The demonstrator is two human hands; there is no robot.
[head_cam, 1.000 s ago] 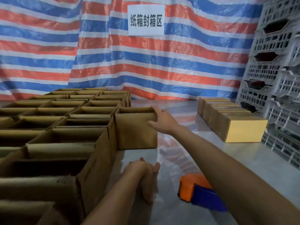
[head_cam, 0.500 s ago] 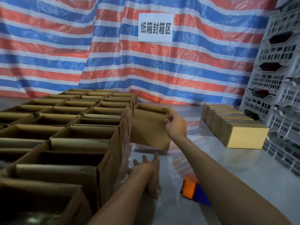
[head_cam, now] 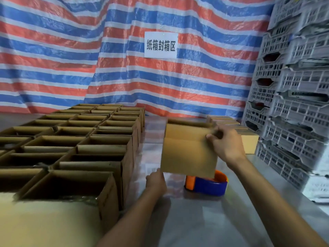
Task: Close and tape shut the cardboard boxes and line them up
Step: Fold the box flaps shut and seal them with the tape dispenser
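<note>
- One cardboard box (head_cam: 188, 154) is in hand, top flaps open. It is held clear of the table (head_cam: 195, 220) at a slight tilt, directly above the tape dispenser (head_cam: 208, 184).
- Right hand (head_cam: 226, 145) pinches the box's upper right rim, with fingers and thumb closed over the edge.
- Left hand (head_cam: 156, 180) meets the lower left corner from below. Its fingers are hidden, so I cannot tell whether it grips or merely props.
- To do this step well, I judge the box should land flat on bare table near the person, not on the dispenser. It should face so both hands can fold the flaps in. A pinch on one rim may bend the cardboard, so the lower hand should carry the weight.
- Open boxes (head_cam: 89, 148) stand packed in rows at left, just beside the free lane, where a swinging corner could knock them.
- Sealed boxes (head_cam: 249, 141) line up at right behind the hand, beside stacked grey crates (head_cam: 293, 122).
- Striped tarp (head_cam: 89, 59) and a paper sign (head_cam: 160, 45) hang behind.
</note>
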